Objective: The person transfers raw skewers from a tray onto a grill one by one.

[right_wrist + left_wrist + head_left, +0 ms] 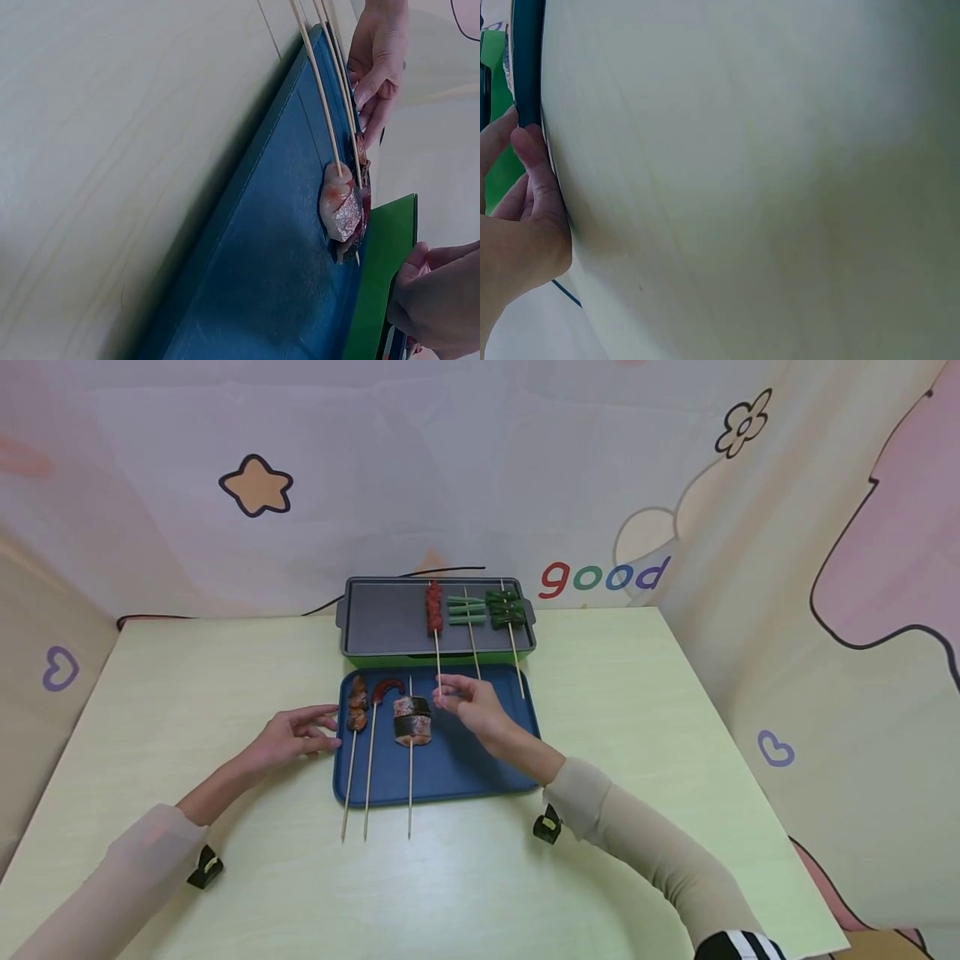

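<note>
My right hand point(483, 714) pinches the lower stick of a red meat skewer point(434, 610), whose meat lies over the griddle point(386, 614). Fingertips and thumb of my left hand point(288, 739) rest at the left rim of the blue tray point(476, 777). On that tray lie a brown meat skewer point(357, 706), a skewer with a curled dark-red piece point(386, 687) and a wide dark-and-pale banded skewer point(412, 722), their sticks past the front rim. A green stalk skewer point(467, 610) and a leafy green skewer point(506, 610) lie at the griddle's right.
The griddle's green base point(386, 255) stands right behind the tray. A black cord point(322, 605) runs along the back of the pale table point(225, 677), against a printed curtain point(450, 460). Black wrist cameras point(547, 824) hang below both sleeves.
</note>
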Motion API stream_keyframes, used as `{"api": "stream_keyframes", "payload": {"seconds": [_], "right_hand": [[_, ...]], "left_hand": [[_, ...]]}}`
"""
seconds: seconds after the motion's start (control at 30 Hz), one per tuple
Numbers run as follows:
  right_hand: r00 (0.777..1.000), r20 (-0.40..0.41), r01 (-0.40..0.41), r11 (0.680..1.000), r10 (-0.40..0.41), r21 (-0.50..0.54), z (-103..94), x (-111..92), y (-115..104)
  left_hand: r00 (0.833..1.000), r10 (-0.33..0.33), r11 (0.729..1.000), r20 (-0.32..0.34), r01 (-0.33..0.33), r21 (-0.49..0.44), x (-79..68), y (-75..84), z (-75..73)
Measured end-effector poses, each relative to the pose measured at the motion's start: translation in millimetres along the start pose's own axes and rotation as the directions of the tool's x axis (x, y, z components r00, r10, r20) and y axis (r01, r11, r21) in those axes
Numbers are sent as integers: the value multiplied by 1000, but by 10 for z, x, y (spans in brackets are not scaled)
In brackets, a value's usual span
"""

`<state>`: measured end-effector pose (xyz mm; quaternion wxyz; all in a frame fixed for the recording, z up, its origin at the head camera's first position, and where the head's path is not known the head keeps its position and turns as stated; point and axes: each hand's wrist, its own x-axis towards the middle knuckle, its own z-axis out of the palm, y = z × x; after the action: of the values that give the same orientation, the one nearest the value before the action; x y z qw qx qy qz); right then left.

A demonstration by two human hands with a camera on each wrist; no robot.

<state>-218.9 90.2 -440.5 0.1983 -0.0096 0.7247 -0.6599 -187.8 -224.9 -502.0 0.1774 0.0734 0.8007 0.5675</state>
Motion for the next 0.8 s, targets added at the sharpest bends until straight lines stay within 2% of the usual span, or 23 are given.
{"api": "stream_keyframes", "payload": {"seconds": [0.17,0.4,0.8], "right_hand": [[1000,-14,-8,1000,8,12,8,13,-21],[999,-42,-19,996,23,89,69,5,-40],[987,-155,-14,986,40,168,134,-26,-27]], "left_hand": [[1000,3,1000,-1,-3,1,-7,21,2],[1000,5,1000,1,-5,5,-5,10,8],[1000,8,1000,7,-9,10,-1,-14,-9]]}}
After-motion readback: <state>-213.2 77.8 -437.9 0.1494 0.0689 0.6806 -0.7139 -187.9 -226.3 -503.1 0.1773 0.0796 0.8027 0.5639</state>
